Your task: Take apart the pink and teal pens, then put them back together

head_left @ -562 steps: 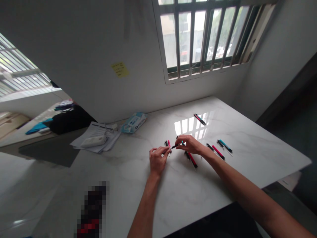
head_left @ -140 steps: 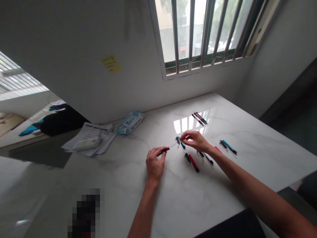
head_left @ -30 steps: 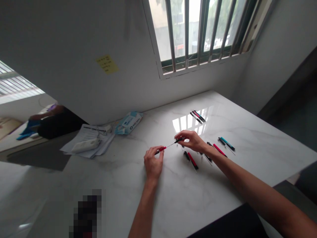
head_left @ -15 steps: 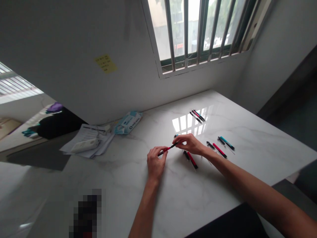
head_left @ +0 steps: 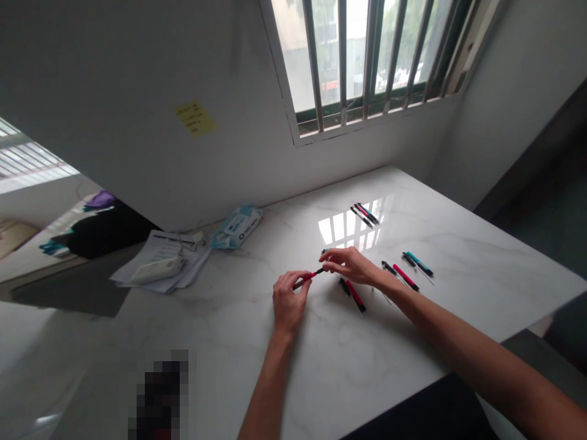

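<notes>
My left hand (head_left: 290,296) rests on the table, closed around a red-and-black pen (head_left: 313,276). The pen points up and right, its black end between my two hands. At that black end are the thumb and fingertips of my right hand (head_left: 349,265), curled in a pinch. Just below my right hand lie a red pen barrel (head_left: 356,296) and a short black pen part (head_left: 344,286). A blue-tipped piece (head_left: 324,251) shows partly behind my right fingers; the rest of it is hidden.
Right of my hands lie a red barrel (head_left: 406,277) and a teal barrel (head_left: 420,263), with black parts and thin refills beside them. Several whole pens (head_left: 364,214) are grouped farther back. A wipes pack (head_left: 238,227) and papers (head_left: 158,253) lie along the wall, left.
The fingers of my right hand have shifted slightly at the pen's black end, with index finger and thumb a little farther apart. My left hand keeps its hold on the pen.
</notes>
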The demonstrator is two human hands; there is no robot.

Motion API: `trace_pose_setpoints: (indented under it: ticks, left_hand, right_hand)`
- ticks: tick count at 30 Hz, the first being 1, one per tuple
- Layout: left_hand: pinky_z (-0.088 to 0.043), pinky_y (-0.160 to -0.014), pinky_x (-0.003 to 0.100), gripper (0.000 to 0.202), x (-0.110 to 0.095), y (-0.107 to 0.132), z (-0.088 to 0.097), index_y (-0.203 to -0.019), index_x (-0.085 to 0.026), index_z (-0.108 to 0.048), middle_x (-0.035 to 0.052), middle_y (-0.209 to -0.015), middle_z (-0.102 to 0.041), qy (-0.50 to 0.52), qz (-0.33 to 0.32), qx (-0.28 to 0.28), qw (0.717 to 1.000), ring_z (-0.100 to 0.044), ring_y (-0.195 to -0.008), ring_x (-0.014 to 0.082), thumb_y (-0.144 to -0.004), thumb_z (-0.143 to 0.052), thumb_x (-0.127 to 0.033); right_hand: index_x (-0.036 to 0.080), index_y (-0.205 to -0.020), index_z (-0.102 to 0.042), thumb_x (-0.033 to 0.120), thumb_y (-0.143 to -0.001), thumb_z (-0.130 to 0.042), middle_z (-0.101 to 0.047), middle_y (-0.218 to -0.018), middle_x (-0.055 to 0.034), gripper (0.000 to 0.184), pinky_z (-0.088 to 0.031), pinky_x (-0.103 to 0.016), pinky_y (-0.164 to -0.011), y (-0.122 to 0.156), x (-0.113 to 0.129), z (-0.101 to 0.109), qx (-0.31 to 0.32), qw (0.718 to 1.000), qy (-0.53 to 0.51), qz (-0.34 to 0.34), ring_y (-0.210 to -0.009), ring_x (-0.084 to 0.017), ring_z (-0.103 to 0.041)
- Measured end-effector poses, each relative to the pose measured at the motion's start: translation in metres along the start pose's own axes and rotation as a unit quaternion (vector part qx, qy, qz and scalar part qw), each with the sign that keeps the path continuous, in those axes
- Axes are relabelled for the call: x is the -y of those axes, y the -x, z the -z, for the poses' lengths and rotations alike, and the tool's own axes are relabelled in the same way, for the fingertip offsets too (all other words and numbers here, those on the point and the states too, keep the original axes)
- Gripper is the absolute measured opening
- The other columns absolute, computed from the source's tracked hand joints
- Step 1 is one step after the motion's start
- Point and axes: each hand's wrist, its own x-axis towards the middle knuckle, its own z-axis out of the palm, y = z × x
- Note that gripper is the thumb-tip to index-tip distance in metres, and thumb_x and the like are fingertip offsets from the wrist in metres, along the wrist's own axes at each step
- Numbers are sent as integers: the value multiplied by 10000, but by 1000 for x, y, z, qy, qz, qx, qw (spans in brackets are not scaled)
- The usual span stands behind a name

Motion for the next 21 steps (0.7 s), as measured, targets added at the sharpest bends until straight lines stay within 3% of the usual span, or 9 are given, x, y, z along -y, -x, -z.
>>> trace_pose_setpoints:
  ticks: [4,7,9,14,19,21]
  left_hand:
    - [-528,-916,379,99,1,0,0,-961,-275,-768,29,-995,-773,2,7,-2,1000,-691,-976,234,-897,-715,-220]
    - [-532,-919,379,102,1,0,0,-957,-274,-767,30,-999,-772,6,8,-2,1000,-692,-975,233,-896,-712,-213]
    - [-534,-916,381,101,1,0,0,-956,-276,-767,31,-996,-772,5,6,-1,1000,-692,-974,235,-896,-711,-217]
    - [-533,-922,385,97,1,-1,1,-958,-276,-766,32,-993,-772,1,4,-5,1000,-697,-981,238,-892,-715,-227]
    - [-538,-921,379,104,2,0,1,-964,-276,-767,28,-1003,-771,11,2,-3,1000,-693,-980,230,-897,-712,-220]
    - [-539,-920,381,107,2,0,1,-971,-280,-769,28,-1005,-772,9,1,-2,1000,-693,-981,232,-898,-713,-223]
  right_hand:
    - [219,-1191,-721,322,-897,-744,-785,-1027,-57,313,-580,-280,-766,1,2,8,25,999,5,22,-859,-174,-733]
    - [201,-1030,-760,320,-923,-706,-776,-921,-38,168,-540,-260,-714,0,3,10,10,999,42,24,-780,-158,-700]
    - [184,-935,-773,372,-966,-659,-759,-811,-32,222,-502,-251,-661,0,3,11,13,998,67,13,-708,-149,-665]
    - [193,-1101,-749,375,-934,-699,-756,-799,-21,252,-500,-248,-652,1,5,12,25,999,39,7,-696,-151,-665]
    - [172,-883,-766,392,-964,-660,-743,-749,-32,256,-474,-242,-614,1,9,13,35,997,69,1,-658,-144,-647]
    - [180,-966,-771,406,-944,-695,-758,-776,-34,239,-488,-246,-627,2,9,13,27,997,65,-1,-673,-150,-660]
